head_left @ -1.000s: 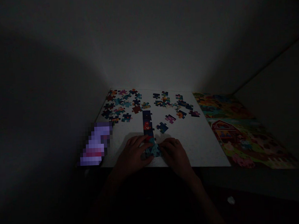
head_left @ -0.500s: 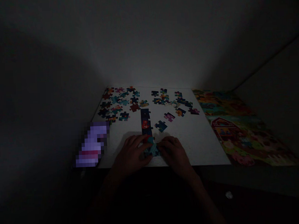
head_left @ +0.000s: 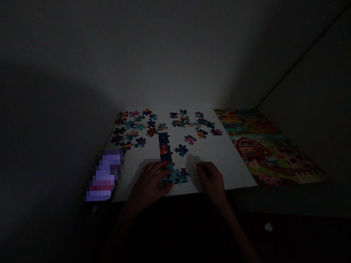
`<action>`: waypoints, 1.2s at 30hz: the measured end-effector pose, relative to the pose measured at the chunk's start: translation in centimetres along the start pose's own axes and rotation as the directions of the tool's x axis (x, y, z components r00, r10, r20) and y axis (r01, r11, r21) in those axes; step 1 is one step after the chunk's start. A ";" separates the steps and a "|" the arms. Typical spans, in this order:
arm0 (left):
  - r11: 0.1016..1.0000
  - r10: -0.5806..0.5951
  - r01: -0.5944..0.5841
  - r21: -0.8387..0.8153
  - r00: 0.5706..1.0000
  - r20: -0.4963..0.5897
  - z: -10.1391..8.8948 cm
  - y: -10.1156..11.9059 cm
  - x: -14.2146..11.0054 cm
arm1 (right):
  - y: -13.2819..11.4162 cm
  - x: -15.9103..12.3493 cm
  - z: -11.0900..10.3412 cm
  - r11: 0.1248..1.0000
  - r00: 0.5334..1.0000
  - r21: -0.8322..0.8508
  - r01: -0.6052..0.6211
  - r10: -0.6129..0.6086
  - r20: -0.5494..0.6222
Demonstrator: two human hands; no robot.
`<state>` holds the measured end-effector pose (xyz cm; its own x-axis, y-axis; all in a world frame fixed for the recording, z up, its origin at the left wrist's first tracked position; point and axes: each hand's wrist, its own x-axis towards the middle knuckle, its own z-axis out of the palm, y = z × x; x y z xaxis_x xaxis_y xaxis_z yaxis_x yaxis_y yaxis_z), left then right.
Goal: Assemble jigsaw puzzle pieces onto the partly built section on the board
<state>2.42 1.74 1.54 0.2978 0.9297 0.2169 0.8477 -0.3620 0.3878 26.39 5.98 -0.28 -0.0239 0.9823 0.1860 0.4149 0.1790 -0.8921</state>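
A column of joined jigsaw pieces (head_left: 164,149), dark blue with a red figure, runs down the middle of the white board. At its near end, teal-patterned pieces (head_left: 181,176) extend to the right along the bottom. My left hand (head_left: 147,183) rests over the near corner of this joined part, thumb and fingers apart, covering some of it. To the right of the teal pieces, my right hand (head_left: 211,178) is off them, its fingers curled together with no piece showing. A loose dark blue piece (head_left: 181,150) lies above, between the hands.
Many loose pieces (head_left: 140,142) cover the board's far left, with more (head_left: 190,139) at the far right. A pixelated purple object (head_left: 104,175) sits at the left edge. Farm-picture puzzles (head_left: 261,158) lie along the right side. The light is very dim.
My right hand has come away to the right from the teal pieces, leaving their right end uncovered. My left hand still rests on the joined part. The view has shifted slightly.
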 end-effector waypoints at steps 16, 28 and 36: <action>0.996 0.071 -0.066 0.052 0.993 -0.093 1.2 -1.1 -1.3 | 0.2 0.5 0.5 0.960 0.983 -0.231 0.159 -0.133 0.123; 0.999 0.039 -0.039 0.002 0.996 -0.084 1.0 -1.0 -0.8 | -0.4 4.6 0.9 0.833 0.889 -0.392 0.389 -0.228 0.398; 0.998 0.052 -0.050 0.024 0.996 -0.073 0.8 -0.8 -0.8 | -3.0 9.4 0.9 0.733 0.743 -0.425 0.531 -0.162 0.649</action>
<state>1.91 1.32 0.33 0.3084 0.9023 0.3012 0.8418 -0.4063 0.3553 24.11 14.71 3.74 -0.6755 0.7372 0.0155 0.6779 0.6291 -0.3804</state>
